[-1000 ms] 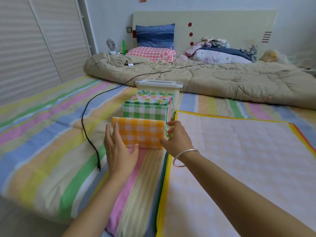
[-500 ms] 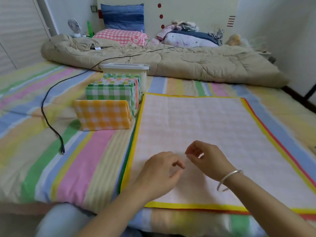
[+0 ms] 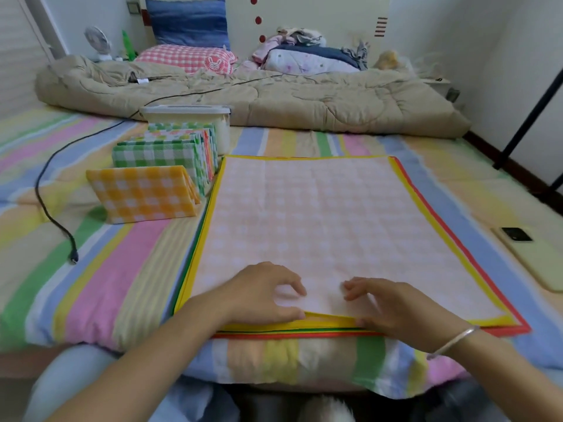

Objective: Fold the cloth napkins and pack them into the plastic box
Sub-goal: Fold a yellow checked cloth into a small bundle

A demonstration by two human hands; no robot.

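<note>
Pinching napkin [image 3: 320,223]: left grip [image 3: 265,295], right grip [image 3: 402,309]

Striped bed sheet [image 3: 122,269] with black cable [image 3: 73,255] trailing left, phone [image 3: 533,257] lying right; rumpled beige quilt [image 3: 304,102], pillows [image 3: 189,22] and small fan [image 3: 96,41] at far end.

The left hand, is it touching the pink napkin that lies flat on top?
Touching. The head view shows the left hand with curled fingers set down on the pink napkin and the thumb lying at its near edge.
</note>
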